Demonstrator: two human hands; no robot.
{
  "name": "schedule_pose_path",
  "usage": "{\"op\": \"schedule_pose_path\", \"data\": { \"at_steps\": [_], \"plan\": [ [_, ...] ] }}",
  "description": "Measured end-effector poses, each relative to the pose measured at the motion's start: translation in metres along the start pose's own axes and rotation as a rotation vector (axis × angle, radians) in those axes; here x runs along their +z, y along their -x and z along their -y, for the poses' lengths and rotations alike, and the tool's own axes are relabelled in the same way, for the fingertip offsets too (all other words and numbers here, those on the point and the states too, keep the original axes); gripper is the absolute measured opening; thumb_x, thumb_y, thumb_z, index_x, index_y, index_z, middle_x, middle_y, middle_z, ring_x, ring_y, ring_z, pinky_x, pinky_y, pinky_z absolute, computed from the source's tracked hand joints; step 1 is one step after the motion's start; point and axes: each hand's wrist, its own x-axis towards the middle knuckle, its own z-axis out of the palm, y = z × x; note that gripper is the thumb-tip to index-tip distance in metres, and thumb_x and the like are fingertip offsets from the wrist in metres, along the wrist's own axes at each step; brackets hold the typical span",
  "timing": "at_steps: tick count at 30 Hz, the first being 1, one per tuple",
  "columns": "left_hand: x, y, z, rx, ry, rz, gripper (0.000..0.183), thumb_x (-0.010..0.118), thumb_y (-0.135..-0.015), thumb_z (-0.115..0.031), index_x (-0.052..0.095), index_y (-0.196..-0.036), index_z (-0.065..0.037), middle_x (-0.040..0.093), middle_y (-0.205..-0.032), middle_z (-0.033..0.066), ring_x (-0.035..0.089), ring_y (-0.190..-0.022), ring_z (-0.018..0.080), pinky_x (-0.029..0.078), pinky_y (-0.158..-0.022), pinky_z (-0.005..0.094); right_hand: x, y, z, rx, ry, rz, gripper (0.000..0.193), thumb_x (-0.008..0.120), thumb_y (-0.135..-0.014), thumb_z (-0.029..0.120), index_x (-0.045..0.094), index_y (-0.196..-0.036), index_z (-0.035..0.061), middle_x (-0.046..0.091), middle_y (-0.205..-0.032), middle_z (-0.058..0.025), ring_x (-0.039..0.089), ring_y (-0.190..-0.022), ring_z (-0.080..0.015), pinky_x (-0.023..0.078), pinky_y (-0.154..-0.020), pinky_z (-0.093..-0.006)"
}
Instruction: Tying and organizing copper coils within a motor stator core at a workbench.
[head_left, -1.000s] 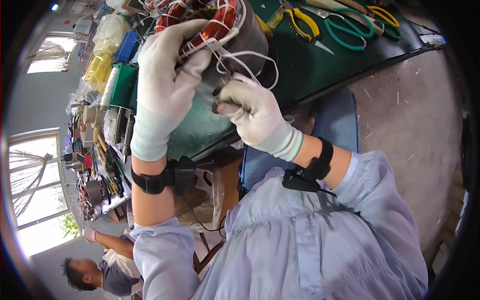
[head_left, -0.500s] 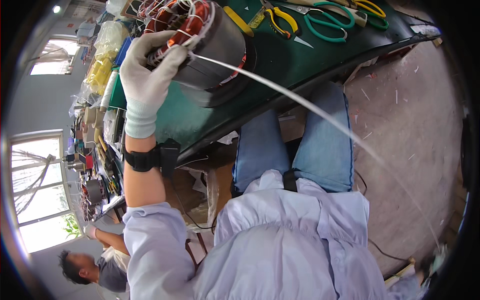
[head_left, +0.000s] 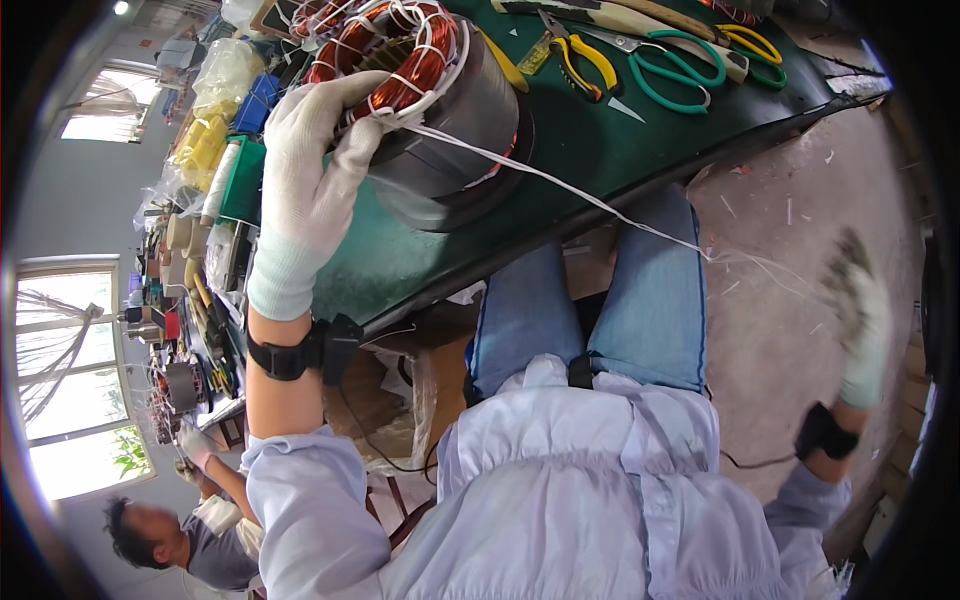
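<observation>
On the green bench stands a grey cylindrical motor stator [head_left: 445,130] with red-brown copper windings [head_left: 418,72] bound by white cord. My left hand [head_left: 312,160], in a white knitted glove, closes over the near rim of the windings, thumb and fingers pinching the winding bundle. From beside that thumb, a slack white lacing cord [head_left: 570,188] runs right, over my knees, toward my right hand [head_left: 858,300]. That hand is out at the far right above the floor, its glove darkly soiled at the fingers. Motion smears the fingers, so their grip on the cord is unclear.
Right of the stator lie yellow-handled pliers [head_left: 585,68], green-handled scissors [head_left: 680,78] and a wooden-handled tool [head_left: 640,22]. The bench's front edge [head_left: 600,215] slants above my knees. Several bags and supplies crowd the left side, where another person [head_left: 215,545] works. Scraps dot the floor [head_left: 770,190].
My right hand has risen into clear view at the far right. The cord, taut before, now sags in loose strands. My left hand stays on the windings; the whole view has shifted slightly.
</observation>
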Motion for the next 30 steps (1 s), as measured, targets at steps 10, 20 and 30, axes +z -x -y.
{"op": "schedule_pose_path", "data": {
  "at_steps": [10,20,30],
  "plan": [
    [0.006,0.006,0.01,-0.011,0.022,-0.076,0.038,0.065,-0.096,-0.036,0.071,-0.113,-0.003,0.07,-0.096,0.0122,0.061,-0.093,0.0315,0.047,-0.088,0.0404,0.31,0.022,0.067,-0.987,0.142,0.429,0.013,0.071,-0.087,0.023,0.07,-0.086,0.0097,0.063,-0.092,-0.0077,0.063,-0.08,-0.0326,0.052,-0.069,-0.0412],
    [0.012,0.013,0.006,0.115,-0.281,-0.261,0.032,0.074,-0.088,-0.026,0.071,-0.114,-0.007,0.07,-0.109,0.0088,0.062,-0.104,0.0312,0.043,-0.101,0.0445,0.235,0.051,0.05,-0.798,0.177,0.663,0.011,0.073,-0.066,0.009,0.071,-0.078,0.0092,0.059,-0.08,-0.0082,0.059,-0.072,-0.0264,0.048,-0.063,-0.0378],
    [0.032,0.056,-0.026,0.16,-0.298,-0.391,0.038,0.084,-0.058,-0.004,0.076,-0.093,-0.017,0.07,-0.104,0.0006,0.066,-0.091,0.0223,0.053,-0.077,0.0363,0.259,0.046,0.096,-0.283,0.139,0.638,0.015,0.073,-0.087,0.009,0.074,-0.101,0.0038,0.063,-0.091,-0.0075,0.059,-0.072,-0.013,0.048,-0.064,-0.0299]
  ]
}}
